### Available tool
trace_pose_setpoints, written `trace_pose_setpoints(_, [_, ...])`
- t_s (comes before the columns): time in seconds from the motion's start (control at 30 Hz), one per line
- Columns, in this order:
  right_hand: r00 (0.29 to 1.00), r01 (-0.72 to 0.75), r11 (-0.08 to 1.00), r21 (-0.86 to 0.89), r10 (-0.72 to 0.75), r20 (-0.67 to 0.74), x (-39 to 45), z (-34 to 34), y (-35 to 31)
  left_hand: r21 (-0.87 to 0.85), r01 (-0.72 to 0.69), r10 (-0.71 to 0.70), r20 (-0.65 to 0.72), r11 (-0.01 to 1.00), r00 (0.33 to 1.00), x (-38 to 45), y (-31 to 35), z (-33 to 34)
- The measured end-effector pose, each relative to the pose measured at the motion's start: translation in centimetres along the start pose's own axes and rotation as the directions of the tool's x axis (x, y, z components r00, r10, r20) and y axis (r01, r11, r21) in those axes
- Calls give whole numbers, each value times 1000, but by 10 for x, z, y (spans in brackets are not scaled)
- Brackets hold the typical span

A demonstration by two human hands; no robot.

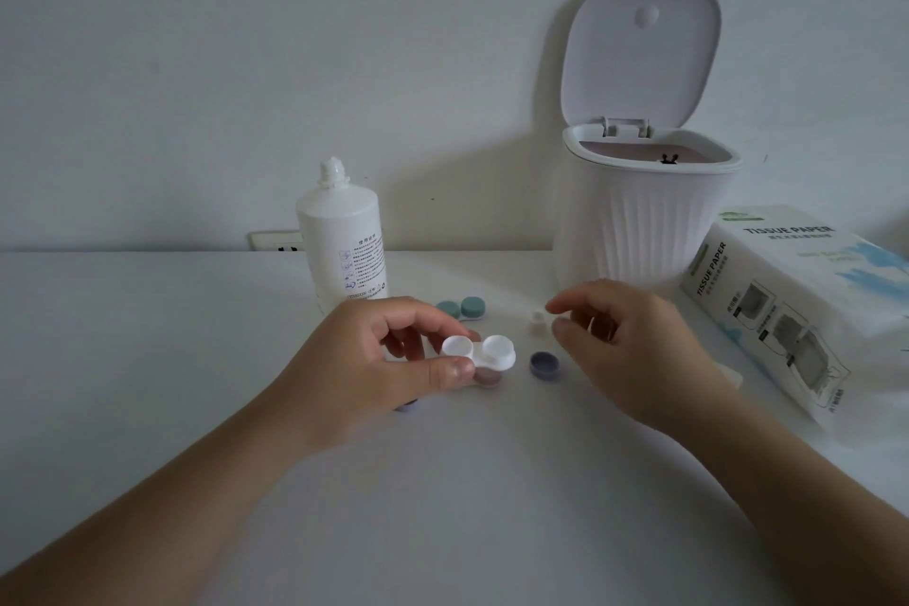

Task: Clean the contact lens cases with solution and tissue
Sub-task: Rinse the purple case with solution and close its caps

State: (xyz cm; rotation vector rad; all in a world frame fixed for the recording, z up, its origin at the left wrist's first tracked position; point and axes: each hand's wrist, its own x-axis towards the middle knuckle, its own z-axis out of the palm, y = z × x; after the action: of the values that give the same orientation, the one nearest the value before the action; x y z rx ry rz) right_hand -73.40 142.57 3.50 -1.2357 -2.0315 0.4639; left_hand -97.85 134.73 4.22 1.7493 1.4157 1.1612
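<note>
Landmark: I take the solution bottle [344, 236] as my reference; it stands upright at the back of the white table [147, 359], its nozzle bare and uncapped, which I read as ready for pouring.

Left hand: my left hand [388, 359] is in front of the bottle, thumb and curled fingers pinching the white lens case [479, 352] by its left well. Both wells face up with no lids on, held level and lifted off the table, I judge so solution can go in without spilling.

Teal case: a second case [462, 308] with teal lids sits on the table just right of the bottle's base, untouched and closed, probably waiting its turn.

Small white cap: further right of the bottle, a small white cap [536, 322] stands on the table; I take it for the bottle's own, set aside within reach.

Purple lid: in front of that cap lies a purple lid [544, 364], likely off the white case, parked close by.

Right hand: my right hand [629, 340] hovers right of the cap, fingers loosely spread and grasping nothing, fingertips near the cap but not touching it as far as I can see.

Bin: a white bin [639, 221] with its lid flipped up stands well right of the bottle, open for used tissue.

Tissue pack: farthest right lies the tissue pack [787, 300], not yet touched.
</note>
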Motion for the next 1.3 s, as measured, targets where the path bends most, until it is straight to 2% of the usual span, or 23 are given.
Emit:
trace_pose_setpoints(0.13, [982, -30, 979, -203, 67, 176, 2, 6, 1, 9, 13, -13, 6, 1000, 1000, -1, 0, -3])
trace_pose_setpoints(0.23, [968, -16, 957, -290, 88, 237, 1, 6, -2, 11, 15, -15, 21, 1000, 1000, -2, 1, -2])
trace_pose_setpoints(0.5, [969, 2, 961, -276, 66, 238, 2, 6, -3, 14, 19, -20, 50, 1000, 999, -3, 4, 0])
trace_pose_setpoints(0.6, [975, 6, 986, -169, 32, 219, -1, 6, -5, 35, 11, -12, 46, 999, 999, -3, 4, 0])
trace_pose_setpoints(0.73, [989, -35, 991, 130, 16, 146, -3, 1, -6, 41, 6, -9, 56, 999, 998, -2, 1, 0])
trace_pose_setpoints(1.0, [986, -95, 846, 525, 7, 167, -6, -6, -18, 30, 0, -3, 84, 1000, 996, -3, 0, -1])
trace_pose_setpoints(1.13, [981, -86, 760, 644, -47, 186, -10, -4, -22, 32, 29, -30, 55, 999, 998, -3, 1, 0])
trace_pose_setpoints(1.3, [968, 2, 788, 616, -155, 196, -14, -1, -25, 5, 37, -37, 48, 999, 998, -3, 1, 3])
